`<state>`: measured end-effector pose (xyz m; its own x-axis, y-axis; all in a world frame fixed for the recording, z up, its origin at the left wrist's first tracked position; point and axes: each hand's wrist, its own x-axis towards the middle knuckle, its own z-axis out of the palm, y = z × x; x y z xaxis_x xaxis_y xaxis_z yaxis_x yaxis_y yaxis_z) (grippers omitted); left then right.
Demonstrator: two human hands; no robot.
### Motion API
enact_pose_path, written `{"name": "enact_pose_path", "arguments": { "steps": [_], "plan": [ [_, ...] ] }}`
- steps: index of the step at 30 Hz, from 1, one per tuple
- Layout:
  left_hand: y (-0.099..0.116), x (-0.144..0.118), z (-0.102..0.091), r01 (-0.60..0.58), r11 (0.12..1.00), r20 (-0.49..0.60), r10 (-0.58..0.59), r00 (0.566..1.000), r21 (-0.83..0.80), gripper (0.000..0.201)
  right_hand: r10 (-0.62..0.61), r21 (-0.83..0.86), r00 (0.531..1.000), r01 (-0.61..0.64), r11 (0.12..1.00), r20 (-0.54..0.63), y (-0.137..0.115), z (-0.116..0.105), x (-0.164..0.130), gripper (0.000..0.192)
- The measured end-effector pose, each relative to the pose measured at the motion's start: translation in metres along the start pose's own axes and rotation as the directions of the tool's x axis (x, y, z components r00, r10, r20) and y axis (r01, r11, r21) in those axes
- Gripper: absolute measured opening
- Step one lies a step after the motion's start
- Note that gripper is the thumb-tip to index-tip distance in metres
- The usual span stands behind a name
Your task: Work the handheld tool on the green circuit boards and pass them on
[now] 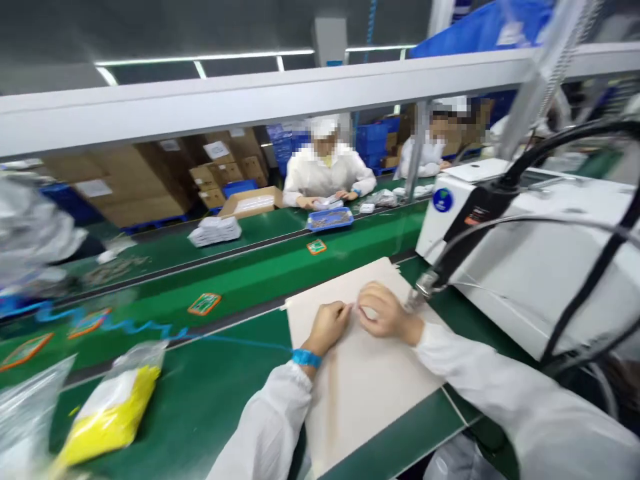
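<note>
Both hands meet over a pale cardboard sheet (pixel 370 393) lying on the green worktable. My left hand (pixel 329 327), with a blue strap (pixel 307 358) round its wrist, is closed, thumb and forefinger pinched together. Close beside it, my right hand (pixel 383 312) makes a pinch too, its fingers curved into a ring. Something tiny and pinkish may be between the fingertips, but it is too small and blurred to name. A black handheld tool with a metal tip (pixel 467 227) hangs just right of my right hand.
A white machine (pixel 535 247) with cables stands right. A bag of yellow pieces (pixel 115 407) lies left. Orange-edged boards (pixel 204 304) sit on the green conveyor (pixel 260 267). Beyond it a co-worker (pixel 327 170) handles white items behind a blue tray (pixel 330 219). A rail (pixel 240 100) crosses overhead.
</note>
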<state>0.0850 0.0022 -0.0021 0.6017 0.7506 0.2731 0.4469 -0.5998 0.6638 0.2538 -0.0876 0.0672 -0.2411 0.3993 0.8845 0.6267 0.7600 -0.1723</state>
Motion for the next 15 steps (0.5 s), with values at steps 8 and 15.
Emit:
{"name": "enact_pose_path", "arguments": {
  "steps": [8,15],
  "plan": [
    [-0.011,-0.003,-0.018,0.204,0.979,0.004,-0.204,0.979,0.021,0.064,0.57,-0.384,0.589,-0.422,0.821,0.572,0.067,0.033,-0.037,0.038],
    [-0.008,-0.005,-0.028,0.342,0.929,-0.091,-0.356,0.93,-0.141,0.062,0.527,-0.36,0.4,-0.421,0.833,0.75,0.06,0.06,-0.029,0.038]
  ]
}}
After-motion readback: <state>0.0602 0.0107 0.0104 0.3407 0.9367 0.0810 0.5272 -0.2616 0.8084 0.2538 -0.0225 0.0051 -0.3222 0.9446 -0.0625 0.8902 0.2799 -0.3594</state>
